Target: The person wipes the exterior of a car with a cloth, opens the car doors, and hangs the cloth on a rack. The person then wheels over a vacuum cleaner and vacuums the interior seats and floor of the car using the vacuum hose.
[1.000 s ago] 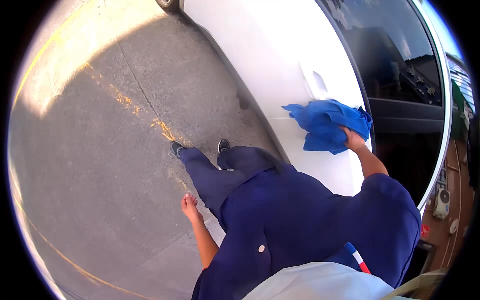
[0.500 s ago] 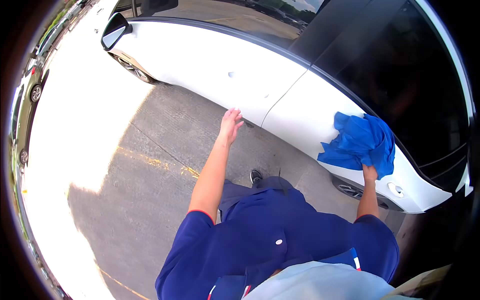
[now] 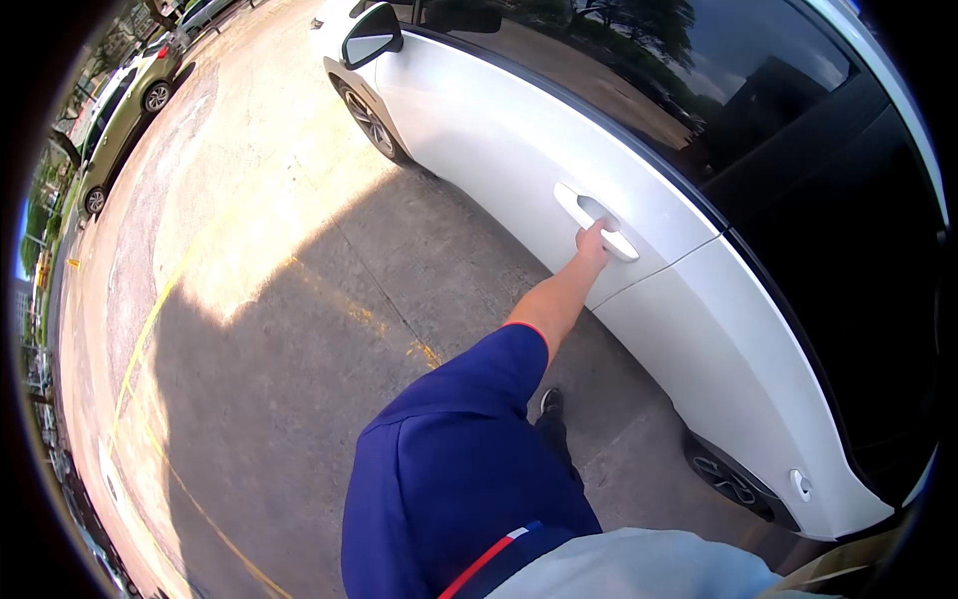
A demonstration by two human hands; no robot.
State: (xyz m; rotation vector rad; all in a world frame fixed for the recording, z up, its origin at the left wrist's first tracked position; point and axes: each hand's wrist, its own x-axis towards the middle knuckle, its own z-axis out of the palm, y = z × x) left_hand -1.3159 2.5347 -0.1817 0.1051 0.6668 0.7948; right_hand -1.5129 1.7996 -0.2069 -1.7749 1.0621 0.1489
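Note:
My left hand (image 3: 592,244) is at the front door of a white car (image 3: 479,130). Its fingers curl in behind the white door handle (image 3: 621,246), gripping it; the fingertips are hidden in the recess. The front door still sits flush with the rear door (image 3: 699,309) along the seam. Neither my right hand nor the blue cloth appears in the current view.
The side mirror (image 3: 372,38) juts out from the car toward the front. Lower right are the rear wheel (image 3: 728,479) and the rear door handle (image 3: 800,486). Shaded concrete (image 3: 299,419) lies beside the car. A parked greenish car (image 3: 125,125) stands at far left.
My left hand has gone from hanging free beside the door to gripping the front handle. My right hand and the blue cloth have left the view. The camera has turned and shifted.

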